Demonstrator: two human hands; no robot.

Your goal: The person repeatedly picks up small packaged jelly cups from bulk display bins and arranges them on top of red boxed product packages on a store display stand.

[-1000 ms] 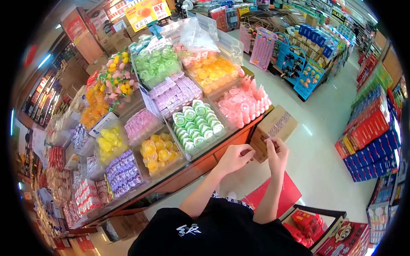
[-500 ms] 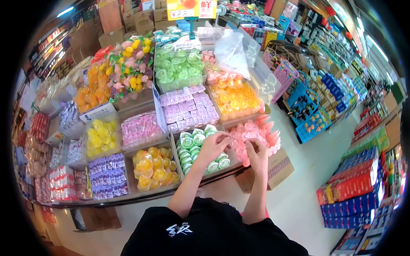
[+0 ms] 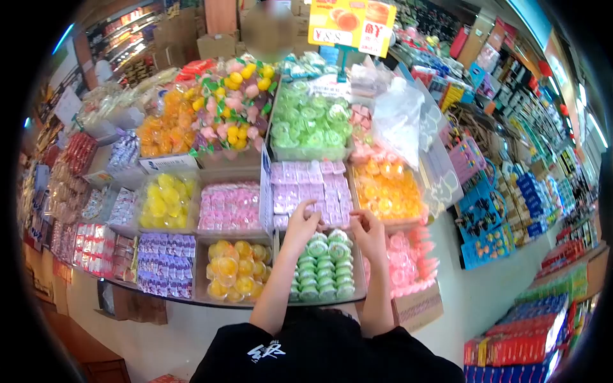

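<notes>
My left hand [image 3: 304,222] is over the front part of the bin of pale purple packets [image 3: 310,185], its fingers loosely bent and apart, with nothing visible in them. At that bin's right front corner hovers my right hand [image 3: 369,228], also loosely bent and holding nothing that I can see. Whether either hand touches a packet I cannot tell. Between my forearms stand rows of green-and-white jelly cups [image 3: 324,265]. Pink wrapped sweets [image 3: 405,262] lie right of my right forearm, and orange jelly cups [image 3: 386,188] fill the bin beyond that hand.
Yellow round cups [image 3: 233,268], dark purple packets [image 3: 165,262] and pink packets [image 3: 228,207] fill bins to the left. Green cups [image 3: 313,124] and a clear plastic bag [image 3: 397,118] are farther back. A price sign [image 3: 351,27] stands above. Stacked boxes [image 3: 511,345] are at right.
My view has turned, and the display sits differently in it. Both hands have moved from above the green-and-white cups and pink sweets to the pale purple packets.
</notes>
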